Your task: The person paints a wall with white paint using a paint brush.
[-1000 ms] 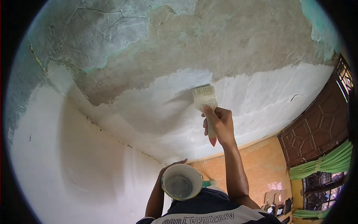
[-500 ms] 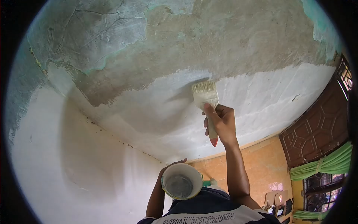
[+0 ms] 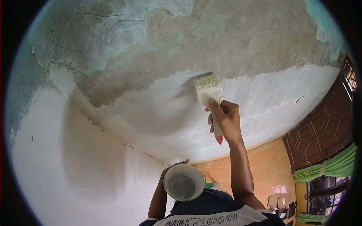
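A wide paintbrush (image 3: 209,91) with pale bristles and a red-tipped handle is gripped in my right hand (image 3: 227,117), thumb along the flat of it. Its bristles point up, close to the wall, near where the wet white paint (image 3: 249,88) meets bare grey-brown plaster (image 3: 241,45). Low in the view, my left hand (image 3: 177,164) wraps around a pale bucket (image 3: 196,174) held against my body. Greyish contents (image 3: 181,187) show at the bucket's bottom. Most of the left fingers are hidden behind it.
A white side wall (image 3: 94,165) meets the painted wall at a corner on the left. Orange floor tiles (image 3: 264,162) lie below. To the right are a brown panelled door (image 3: 320,124), a green curtain (image 3: 328,165) and chairs (image 3: 279,200).
My right hand and the paintbrush have shifted slightly up the wall, the bristles nearer their shadow. The left hand and bucket stay in place.
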Demonstrator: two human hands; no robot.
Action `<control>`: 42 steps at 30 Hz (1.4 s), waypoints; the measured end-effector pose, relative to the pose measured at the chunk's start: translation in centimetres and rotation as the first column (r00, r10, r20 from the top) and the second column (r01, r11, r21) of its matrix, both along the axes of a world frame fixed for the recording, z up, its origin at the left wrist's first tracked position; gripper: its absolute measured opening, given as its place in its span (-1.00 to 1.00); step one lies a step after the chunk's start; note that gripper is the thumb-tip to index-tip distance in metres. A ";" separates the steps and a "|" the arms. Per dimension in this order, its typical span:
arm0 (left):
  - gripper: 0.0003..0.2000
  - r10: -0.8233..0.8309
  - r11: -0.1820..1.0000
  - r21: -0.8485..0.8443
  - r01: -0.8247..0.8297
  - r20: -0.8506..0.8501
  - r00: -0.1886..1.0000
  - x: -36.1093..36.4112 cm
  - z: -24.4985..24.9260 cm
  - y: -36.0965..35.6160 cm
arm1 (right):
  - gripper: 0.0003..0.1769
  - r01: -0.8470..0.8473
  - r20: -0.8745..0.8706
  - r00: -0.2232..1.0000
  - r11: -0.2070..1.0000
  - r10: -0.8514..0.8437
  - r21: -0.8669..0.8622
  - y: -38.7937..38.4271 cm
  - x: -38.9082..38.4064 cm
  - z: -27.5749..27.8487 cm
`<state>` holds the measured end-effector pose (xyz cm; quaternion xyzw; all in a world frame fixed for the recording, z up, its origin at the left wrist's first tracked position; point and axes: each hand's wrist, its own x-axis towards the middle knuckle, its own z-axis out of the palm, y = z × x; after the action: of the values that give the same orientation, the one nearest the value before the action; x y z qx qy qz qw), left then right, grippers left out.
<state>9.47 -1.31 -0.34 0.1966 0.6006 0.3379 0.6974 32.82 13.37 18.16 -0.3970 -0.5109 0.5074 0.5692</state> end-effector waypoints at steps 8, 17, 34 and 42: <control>-0.64 -0.028 1.000 0.009 0.028 0.025 0.999 -0.5 -1.9 0.6 | -0.44 -0.021 -0.004 1.000 0.997 0.020 -0.078 1.1 0.7 -3.4; -0.64 -0.027 0.998 -0.050 0.023 -0.068 0.997 1.2 0.8 1.2 | -0.46 -0.022 0.014 1.000 0.998 0.023 -0.056 1.3 0.4 -1.3; -0.64 -0.026 1.000 0.011 0.027 -0.023 0.999 1.5 -0.2 0.6 | -0.42 -0.125 -0.060 0.991 0.985 0.119 -0.121 1.9 -0.1 -3.4; -0.60 -0.035 0.999 0.002 0.035 -0.030 0.999 2.0 0.9 0.2 | -0.41 -0.095 -0.059 0.994 0.991 0.090 -0.093 0.3 0.2 -2.7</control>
<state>11.52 -1.12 0.55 0.2130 0.6071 0.3235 0.6938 33.06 13.63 15.46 -0.3858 -0.4881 0.5677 0.5391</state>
